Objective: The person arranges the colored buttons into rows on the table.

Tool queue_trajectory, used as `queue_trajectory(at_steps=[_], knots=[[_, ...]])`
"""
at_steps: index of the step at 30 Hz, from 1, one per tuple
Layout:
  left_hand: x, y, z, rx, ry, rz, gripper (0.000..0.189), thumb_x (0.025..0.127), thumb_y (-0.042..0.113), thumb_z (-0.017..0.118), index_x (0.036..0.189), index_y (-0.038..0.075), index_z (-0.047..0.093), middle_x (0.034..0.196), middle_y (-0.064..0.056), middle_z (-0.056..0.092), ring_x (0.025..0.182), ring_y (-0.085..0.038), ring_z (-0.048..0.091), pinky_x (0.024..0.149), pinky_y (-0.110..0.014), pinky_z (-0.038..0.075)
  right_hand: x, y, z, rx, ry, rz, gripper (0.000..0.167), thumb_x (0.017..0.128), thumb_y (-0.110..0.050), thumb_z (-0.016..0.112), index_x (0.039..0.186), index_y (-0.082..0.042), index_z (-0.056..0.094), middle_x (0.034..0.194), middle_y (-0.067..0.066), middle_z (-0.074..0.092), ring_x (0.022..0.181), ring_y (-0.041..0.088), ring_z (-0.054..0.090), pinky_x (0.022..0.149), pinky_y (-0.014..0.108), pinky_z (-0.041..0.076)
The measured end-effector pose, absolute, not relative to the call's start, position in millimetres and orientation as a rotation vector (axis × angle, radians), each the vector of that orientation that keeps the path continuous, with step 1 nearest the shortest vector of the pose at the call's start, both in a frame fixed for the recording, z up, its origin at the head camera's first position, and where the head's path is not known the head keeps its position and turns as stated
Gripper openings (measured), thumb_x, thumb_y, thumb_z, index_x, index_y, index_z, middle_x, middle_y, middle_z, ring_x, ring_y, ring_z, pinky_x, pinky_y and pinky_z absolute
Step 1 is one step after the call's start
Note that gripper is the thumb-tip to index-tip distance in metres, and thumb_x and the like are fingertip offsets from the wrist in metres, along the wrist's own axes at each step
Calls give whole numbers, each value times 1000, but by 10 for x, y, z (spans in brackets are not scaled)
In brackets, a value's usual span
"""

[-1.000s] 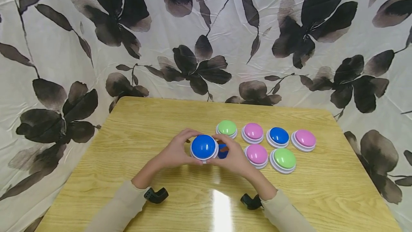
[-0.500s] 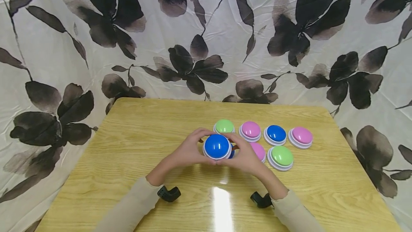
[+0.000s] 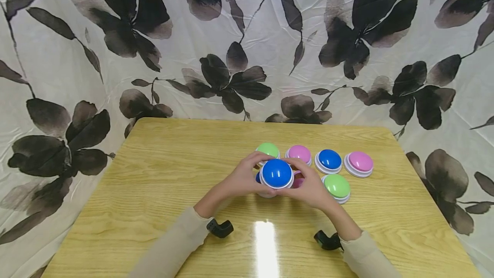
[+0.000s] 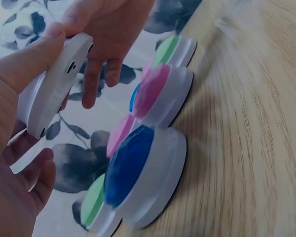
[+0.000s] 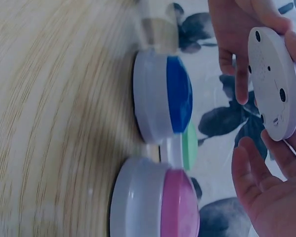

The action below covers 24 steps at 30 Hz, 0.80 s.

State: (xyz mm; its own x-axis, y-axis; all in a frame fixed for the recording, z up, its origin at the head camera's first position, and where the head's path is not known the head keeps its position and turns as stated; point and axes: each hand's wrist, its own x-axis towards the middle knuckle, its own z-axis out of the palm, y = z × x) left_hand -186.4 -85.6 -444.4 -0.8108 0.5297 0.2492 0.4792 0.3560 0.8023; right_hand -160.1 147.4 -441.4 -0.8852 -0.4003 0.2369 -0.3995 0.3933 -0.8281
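Observation:
My left hand (image 3: 245, 178) and right hand (image 3: 311, 188) together hold a blue dome push button (image 3: 277, 173) with a white base, gripping its rim from either side. It is raised over the table, and both wrist views show its white underside (image 5: 270, 84) with small dark holes or feet. Below, partly hidden by the hands in the head view, a second blue button (image 4: 138, 165) and a pink button (image 4: 155, 96) stand on the table. The right wrist view has the same pink button (image 5: 180, 205) nearest, with the blue one (image 5: 179, 94) beyond.
A back row on the wooden table (image 3: 173, 153) has a green button (image 3: 267, 149), a pink one (image 3: 299, 152), a blue one (image 3: 329, 159) and another pink one (image 3: 359, 161). Another green button (image 3: 337, 186) stands right of my right hand. A floral cloth (image 3: 231, 33) hangs behind.
Both hands have carried the blue button to the right, from left of the front row to over its blue and pink buttons. The view has shifted slightly; the buttons on the table stay put.

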Motion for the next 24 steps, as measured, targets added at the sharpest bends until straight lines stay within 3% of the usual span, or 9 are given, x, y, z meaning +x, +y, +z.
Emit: queue_trajectory(at_steps=[10, 19, 24], knots=[[-1962, -559, -4481, 941, 2456, 1501, 81, 65, 42, 90, 134, 21, 55, 125, 9, 51, 116, -11, 48, 92, -30, 48, -1571, 1742, -4372, -690, 2604, -1574, 81, 73, -28, 87, 143, -17, 47, 134, 2, 53, 113, 28, 54, 89, 46, 50], [-2056, -215, -4469, 1008, 2430, 1445, 84, 66, 42, 90, 137, 18, 53, 131, 9, 51, 119, -8, 45, 92, -34, 46, -1579, 2069, -4406, -603, 2735, -1491, 77, 72, -27, 88, 138, -15, 51, 124, 3, 57, 109, 22, 54, 86, 40, 50], [-2093, -13, -4488, 1034, 2392, 1430, 85, 68, 38, 89, 139, 12, 51, 135, 4, 52, 122, -9, 46, 98, -33, 44, -1556, 2254, -4437, -561, 2731, -1504, 77, 74, -25, 87, 140, -16, 49, 131, 5, 53, 114, 25, 52, 89, 36, 50]])
